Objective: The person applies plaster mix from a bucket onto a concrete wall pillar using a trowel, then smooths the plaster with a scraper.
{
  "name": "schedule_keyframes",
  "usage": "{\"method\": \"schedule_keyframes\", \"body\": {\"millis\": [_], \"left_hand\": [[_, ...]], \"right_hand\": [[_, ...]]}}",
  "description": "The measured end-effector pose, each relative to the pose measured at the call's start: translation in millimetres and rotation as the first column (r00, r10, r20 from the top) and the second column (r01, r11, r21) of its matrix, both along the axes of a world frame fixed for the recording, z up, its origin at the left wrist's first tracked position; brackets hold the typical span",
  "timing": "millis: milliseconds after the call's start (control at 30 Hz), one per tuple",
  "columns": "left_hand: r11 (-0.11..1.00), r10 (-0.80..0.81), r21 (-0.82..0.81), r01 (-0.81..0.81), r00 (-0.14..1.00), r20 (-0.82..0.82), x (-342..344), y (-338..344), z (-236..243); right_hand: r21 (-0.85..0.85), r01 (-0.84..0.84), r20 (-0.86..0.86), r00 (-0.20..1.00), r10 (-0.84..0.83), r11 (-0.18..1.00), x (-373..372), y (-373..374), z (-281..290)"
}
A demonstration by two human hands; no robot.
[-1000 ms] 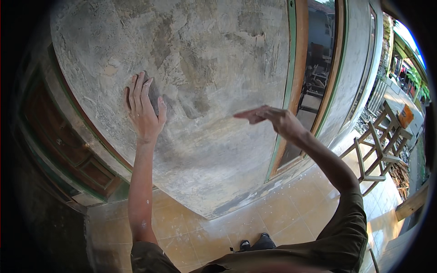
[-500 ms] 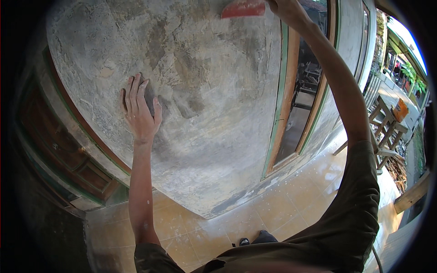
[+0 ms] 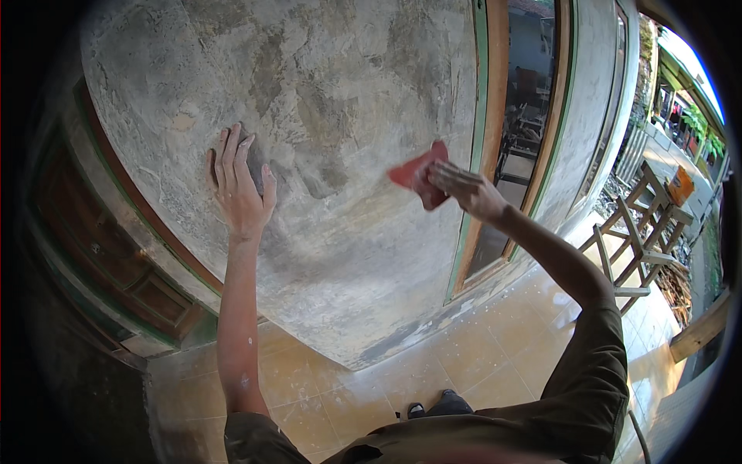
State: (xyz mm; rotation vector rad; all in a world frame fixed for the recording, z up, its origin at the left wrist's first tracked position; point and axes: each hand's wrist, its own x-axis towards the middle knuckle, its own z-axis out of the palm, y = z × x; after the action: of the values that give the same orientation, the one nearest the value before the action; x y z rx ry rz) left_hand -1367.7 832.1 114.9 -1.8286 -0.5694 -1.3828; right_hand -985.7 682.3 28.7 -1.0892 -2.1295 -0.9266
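A patchy grey plastered wall (image 3: pixel 348 255) fills the middle of the view, rough and mottled with darker smears. Against its left part my left hand (image 3: pixel 242 185) lies flat, fingers stretched upward and dusted with pale powder; it holds nothing. My right hand (image 3: pixel 468 189) is closed round a flat red scraper (image 3: pixel 417 176), a little left of the window frame. The scraper is somewhat blurred and tilted, with its edge toward the left. Whether it touches the wall, I cannot tell.
Right of the wall is a window with a wood and green frame (image 3: pixel 478 193). A brown door (image 3: pixel 100 240) stands at the left. Yellowish floor tiles (image 3: pixel 471 348) carry white specks. A wooden sawhorse-like stand (image 3: pixel 638 232) with an orange packet (image 3: pixel 680 187) is at the right.
My right hand has come down from the top of the wall beside the window with the red scraper, its arm now bent lower. My left hand stays in place on the wall.
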Motion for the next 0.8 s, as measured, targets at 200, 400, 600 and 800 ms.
{"method": "schedule_keyframes", "body": {"millis": [200, 400, 600, 800], "left_hand": [[1.000, 0.004, 0.004, -0.004, 1.000, -0.006, 1, -3, 2], [1.000, -0.027, 0.006, 0.027, 1.000, -0.010, -3, -1, 1], [1.000, -0.017, 0.023, 0.018, 1.000, -0.010, -3, 0, -2], [0.999, -0.031, 0.025, 0.032, 0.999, -0.008, -7, 0, -1]], "right_hand": [[0.062, -0.136, -0.770, 0.624, 0.135, 0.989, -5, -3, 70], [0.313, -0.203, -0.944, -0.173, 0.281, 0.928, -2, 28, 138], [0.254, -0.177, -0.954, -0.208, 0.216, 0.951, -3, 44, 110], [0.086, -0.259, -0.910, -0.413, -0.030, 0.962, -24, 30, -37]]}}
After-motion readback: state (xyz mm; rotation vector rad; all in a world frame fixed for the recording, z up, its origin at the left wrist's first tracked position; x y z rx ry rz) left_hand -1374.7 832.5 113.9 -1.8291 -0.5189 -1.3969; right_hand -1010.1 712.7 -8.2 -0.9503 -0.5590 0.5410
